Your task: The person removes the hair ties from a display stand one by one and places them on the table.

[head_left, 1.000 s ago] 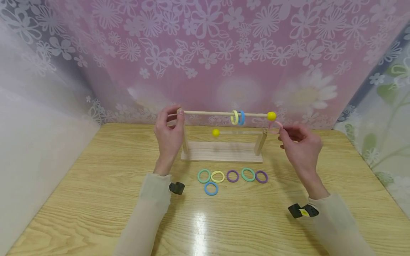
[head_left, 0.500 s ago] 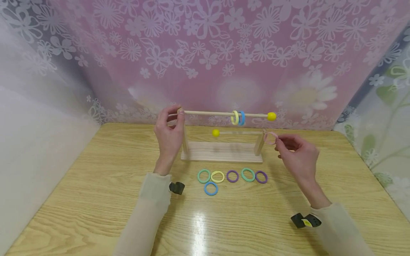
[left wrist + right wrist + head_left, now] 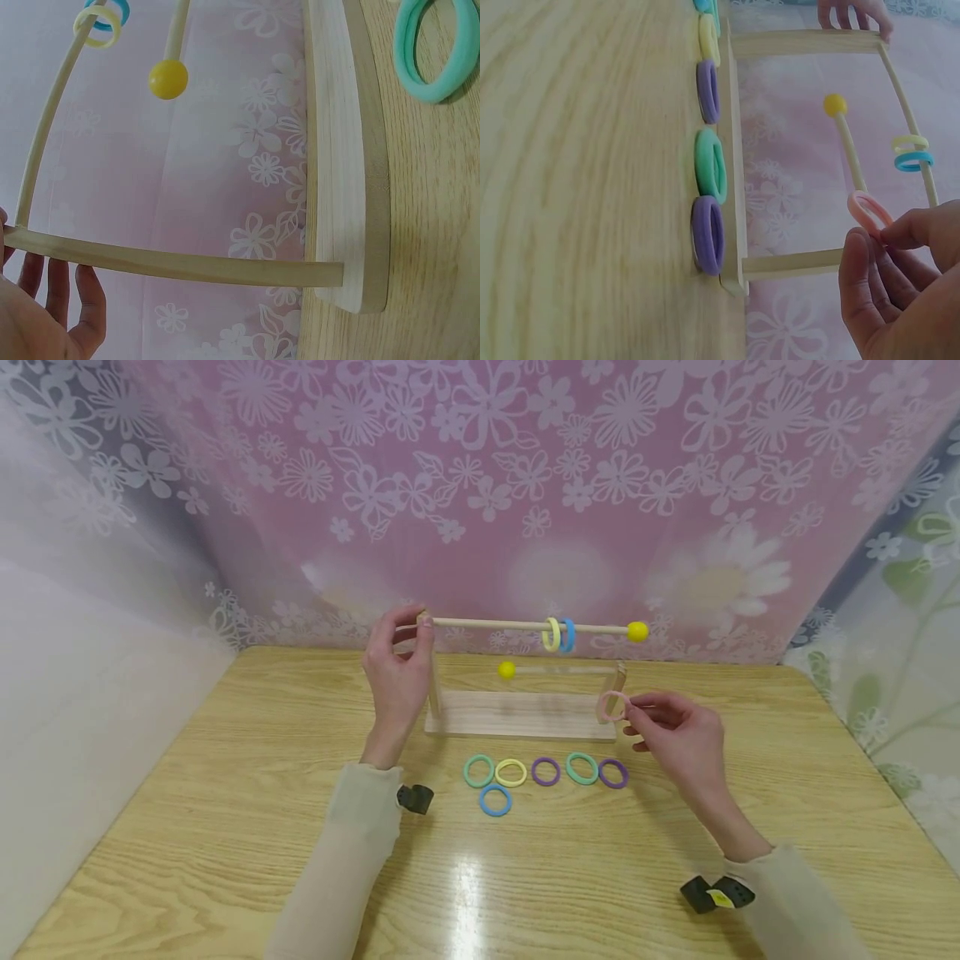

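Head view: two bare hands work at one wooden stand (image 3: 517, 714) on a table (image 3: 225, 860). The left hand (image 3: 397, 677) is clamped on the top of the left post (image 3: 434, 689). Rightward from that grip runs an upper rod (image 3: 487, 624) carrying two rings, one yellow (image 3: 557, 635) and one blue (image 3: 571, 635), and ending in a yellow ball (image 3: 637, 632). The right hand (image 3: 682, 743) pinches one pink ring (image 3: 602, 711), which appears in front of the right post (image 3: 619, 679); contact with the post cannot be told. Above and left of the pinch is a lower rod (image 3: 562, 670) with a second yellow ball. Below and left of it, six loose rings lie on the table: two green, two purple, one yellow, one blue.

Left wrist view: four fingers show around the post top; one ball and the two threaded rings are beyond the grip.

Right wrist view: thumb and fingertips meet on the pink ring's near edge. Left of the pinch, two purple rings, one green and one yellow line up, with others cropped at the top edge.
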The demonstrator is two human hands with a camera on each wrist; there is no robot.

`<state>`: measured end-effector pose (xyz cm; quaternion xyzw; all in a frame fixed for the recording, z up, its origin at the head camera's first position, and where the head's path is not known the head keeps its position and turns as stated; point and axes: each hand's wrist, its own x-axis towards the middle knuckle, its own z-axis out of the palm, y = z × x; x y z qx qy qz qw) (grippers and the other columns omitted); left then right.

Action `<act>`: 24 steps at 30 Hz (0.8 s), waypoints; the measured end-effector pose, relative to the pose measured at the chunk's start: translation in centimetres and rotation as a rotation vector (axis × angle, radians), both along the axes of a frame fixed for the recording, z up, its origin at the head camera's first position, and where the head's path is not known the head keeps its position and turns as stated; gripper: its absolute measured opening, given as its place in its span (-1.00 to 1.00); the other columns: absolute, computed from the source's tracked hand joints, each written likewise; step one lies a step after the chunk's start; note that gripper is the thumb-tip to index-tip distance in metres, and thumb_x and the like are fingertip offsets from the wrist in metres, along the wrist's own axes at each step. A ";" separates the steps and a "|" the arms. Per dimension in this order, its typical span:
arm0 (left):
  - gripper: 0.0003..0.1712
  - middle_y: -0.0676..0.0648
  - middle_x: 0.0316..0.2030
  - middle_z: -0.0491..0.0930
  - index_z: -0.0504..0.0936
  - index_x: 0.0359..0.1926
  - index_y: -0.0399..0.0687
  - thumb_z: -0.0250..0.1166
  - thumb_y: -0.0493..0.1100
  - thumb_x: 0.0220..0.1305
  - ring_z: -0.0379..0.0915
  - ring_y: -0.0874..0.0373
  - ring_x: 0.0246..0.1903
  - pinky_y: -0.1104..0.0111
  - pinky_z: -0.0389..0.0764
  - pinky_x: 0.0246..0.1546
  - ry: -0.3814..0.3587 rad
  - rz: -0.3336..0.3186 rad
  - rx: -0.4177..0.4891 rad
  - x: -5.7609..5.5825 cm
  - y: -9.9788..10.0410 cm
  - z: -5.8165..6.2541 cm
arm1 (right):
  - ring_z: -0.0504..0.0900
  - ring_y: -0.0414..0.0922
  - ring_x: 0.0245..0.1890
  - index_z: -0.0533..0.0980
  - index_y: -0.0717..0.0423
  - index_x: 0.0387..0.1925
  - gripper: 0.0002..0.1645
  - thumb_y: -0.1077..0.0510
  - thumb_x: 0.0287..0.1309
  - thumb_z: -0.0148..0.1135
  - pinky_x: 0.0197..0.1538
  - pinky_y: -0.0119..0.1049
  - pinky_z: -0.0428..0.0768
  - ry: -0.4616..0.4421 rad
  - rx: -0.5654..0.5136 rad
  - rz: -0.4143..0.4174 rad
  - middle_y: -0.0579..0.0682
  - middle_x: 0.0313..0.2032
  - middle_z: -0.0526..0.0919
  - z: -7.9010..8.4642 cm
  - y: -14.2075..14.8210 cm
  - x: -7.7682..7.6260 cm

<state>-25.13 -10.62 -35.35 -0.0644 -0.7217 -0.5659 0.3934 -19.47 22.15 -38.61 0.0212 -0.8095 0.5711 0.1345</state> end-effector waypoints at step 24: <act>-0.74 -0.18 -0.04 0.66 0.70 0.04 -0.13 0.28 -0.12 0.45 0.68 -0.08 -0.14 0.54 0.61 -0.37 0.026 -0.017 -0.009 -0.5 -0.6 -0.6 | 0.80 -0.19 -0.42 0.64 0.29 -0.03 -0.69 0.15 0.31 0.36 -0.36 -0.23 0.77 -0.125 0.100 0.128 0.33 -0.20 0.79 -1.1 -2.7 1.0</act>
